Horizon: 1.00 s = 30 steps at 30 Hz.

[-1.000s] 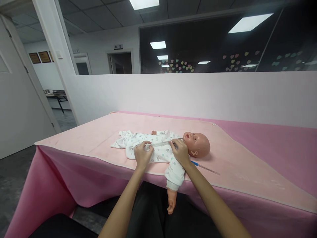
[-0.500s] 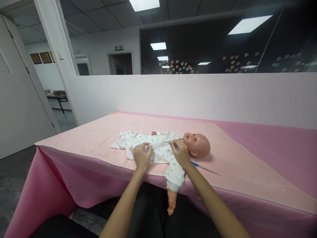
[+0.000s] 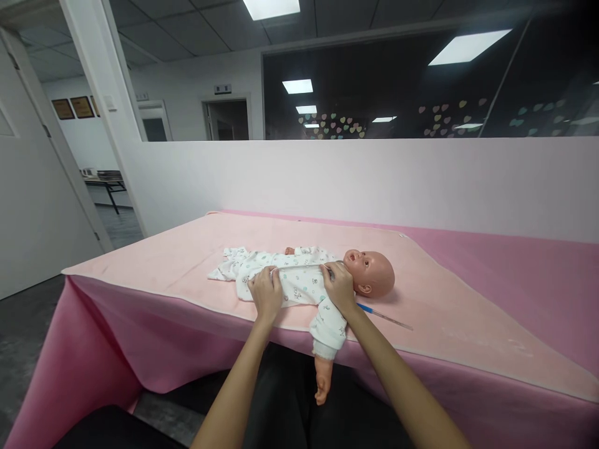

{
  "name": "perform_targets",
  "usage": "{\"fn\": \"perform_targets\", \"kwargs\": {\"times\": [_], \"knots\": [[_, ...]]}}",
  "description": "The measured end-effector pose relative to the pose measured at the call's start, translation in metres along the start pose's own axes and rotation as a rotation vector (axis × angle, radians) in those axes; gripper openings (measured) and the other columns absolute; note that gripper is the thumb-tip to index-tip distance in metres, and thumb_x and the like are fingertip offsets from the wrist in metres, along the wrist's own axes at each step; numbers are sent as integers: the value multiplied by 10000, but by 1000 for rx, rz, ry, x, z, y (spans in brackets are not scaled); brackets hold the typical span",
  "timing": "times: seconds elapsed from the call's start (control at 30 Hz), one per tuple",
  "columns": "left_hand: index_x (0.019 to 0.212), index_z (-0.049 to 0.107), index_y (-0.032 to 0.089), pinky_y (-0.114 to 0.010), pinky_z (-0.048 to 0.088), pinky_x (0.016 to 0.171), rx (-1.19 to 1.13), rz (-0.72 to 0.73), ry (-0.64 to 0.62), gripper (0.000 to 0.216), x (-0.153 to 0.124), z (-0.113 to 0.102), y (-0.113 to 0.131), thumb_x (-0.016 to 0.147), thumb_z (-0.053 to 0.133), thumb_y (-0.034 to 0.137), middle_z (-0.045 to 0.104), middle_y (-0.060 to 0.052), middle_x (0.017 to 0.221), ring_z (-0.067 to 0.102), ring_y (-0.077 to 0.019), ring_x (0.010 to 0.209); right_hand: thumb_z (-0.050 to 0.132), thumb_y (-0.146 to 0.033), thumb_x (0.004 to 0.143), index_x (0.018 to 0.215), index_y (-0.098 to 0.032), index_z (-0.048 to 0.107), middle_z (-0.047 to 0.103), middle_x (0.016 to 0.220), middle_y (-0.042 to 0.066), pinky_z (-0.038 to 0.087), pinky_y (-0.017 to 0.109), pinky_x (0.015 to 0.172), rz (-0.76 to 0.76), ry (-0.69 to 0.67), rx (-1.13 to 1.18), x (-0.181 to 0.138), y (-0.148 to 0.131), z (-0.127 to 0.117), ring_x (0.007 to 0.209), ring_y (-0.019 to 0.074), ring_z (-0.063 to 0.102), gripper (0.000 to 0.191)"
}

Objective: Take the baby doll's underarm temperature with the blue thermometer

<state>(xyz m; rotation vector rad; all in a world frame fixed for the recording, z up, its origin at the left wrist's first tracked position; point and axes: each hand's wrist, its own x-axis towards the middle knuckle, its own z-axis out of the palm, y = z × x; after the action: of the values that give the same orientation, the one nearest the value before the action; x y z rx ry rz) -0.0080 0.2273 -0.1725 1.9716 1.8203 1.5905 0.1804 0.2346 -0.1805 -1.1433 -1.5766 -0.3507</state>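
stretches as a thin pale band (image 3: 299, 267) along the front of a white printed romper (image 3: 302, 293), on a baby doll (image 3: 311, 284) lying face-up near the close edge of a pink-covered table (image 3: 468, 330); cannot tell whether a loose tie or a lifted fold of cloth. looks straighter than a second ago, with slightly more length between the hands; probably means slack taken up and a stage of holding taut. is pinched toward the leg end by the left hand (image 3: 266, 293), with fingertips closed together and drawn a little farther from the doll's head (image 3: 374, 274). is pinched at the chest by the right hand (image 3: 339, 287), barely moved, with thumb and fingers curled near the chin. reaches in with both forearms from the near side, with the right wrist just beside the near sleeve (image 3: 327, 324). shows, farther out, a blue-ended thin rod (image 3: 384, 316) lying on the table.
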Motion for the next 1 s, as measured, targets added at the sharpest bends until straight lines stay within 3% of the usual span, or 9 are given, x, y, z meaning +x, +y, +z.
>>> {"fn": "perform_targets", "kwargs": {"times": [0.17,0.33,0.53,0.7,0.8,1.0], "knots": [[860,610,253,-400,300,850,-24,-30,8,207,0,-1,-5,840,418,327,626,-29,904,526,-233,923,430,-268,858,755,-194,562,615,742,46,436,305,684,-1,1,17,0,1,1,723,175,553,183],[873,644,251,-389,292,862,25,-67,74,185,0,-3,-2,801,474,268,594,-43,915,503,-221,931,357,-165,855,1000,-167,548,608,951,84,463,337,816,-12,116,3,-1,3,2,925,185,552,239],[855,644,248,-380,275,867,105,-25,120,205,-2,-6,5,788,467,169,573,-36,914,481,-205,939,341,-41,802,979,-175,563,594,1000,82,461,356,875,-213,160,-103,-3,-2,-6,987,182,538,314],[871,626,250,-376,267,880,156,190,25,299,-6,-9,10,737,461,40,584,-27,915,476,-195,949,425,-23,760,865,-196,583,620,929,51,453,375,874,-424,91,-43,-19,-17,-39,941,179,550,256],[877,612,253,-374,264,899,185,296,-43,378,-4,-8,14,681,445,-24,586,-14,927,477,-183,950,434,-60,766,844,-191,583,630,885,42,447,367,847,-319,-1,-57,-40,-11,-69,893,175,560,213],[914,624,240,-326,358,820,111,317,-228,306,24,13,36,749,431,70,589,-33,959,496,-181,932,399,-229,798,850,-178,590,642,866,60,452,366,753,212,-301,-284,-76,40,-122,835,214,575,204]]}}
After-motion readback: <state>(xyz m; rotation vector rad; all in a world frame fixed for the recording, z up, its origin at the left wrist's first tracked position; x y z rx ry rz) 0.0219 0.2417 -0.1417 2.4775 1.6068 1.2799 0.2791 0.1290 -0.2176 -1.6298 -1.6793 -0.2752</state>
